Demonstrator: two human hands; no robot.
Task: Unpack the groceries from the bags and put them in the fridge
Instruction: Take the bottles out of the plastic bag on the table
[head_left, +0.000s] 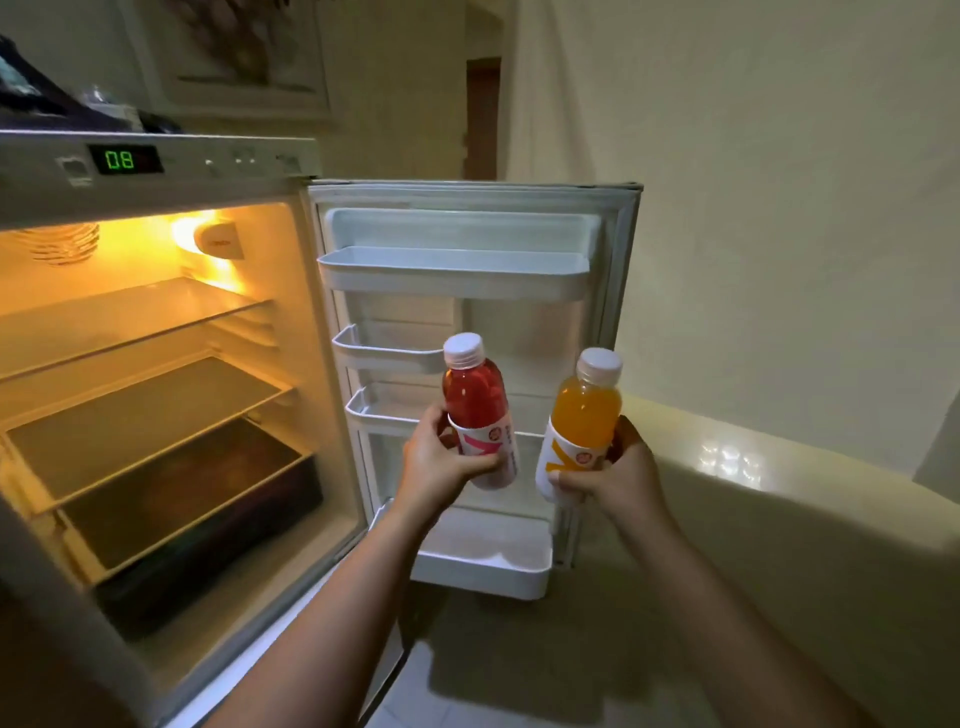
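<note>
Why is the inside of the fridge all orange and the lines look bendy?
In the head view, a lamp inside the fridge glows warm and overexposed, tinting the shelves orange; the wide-angle lens bows straight edges like the fridge door; the room is dim, and glare spots shine on the counter at right.
</note>
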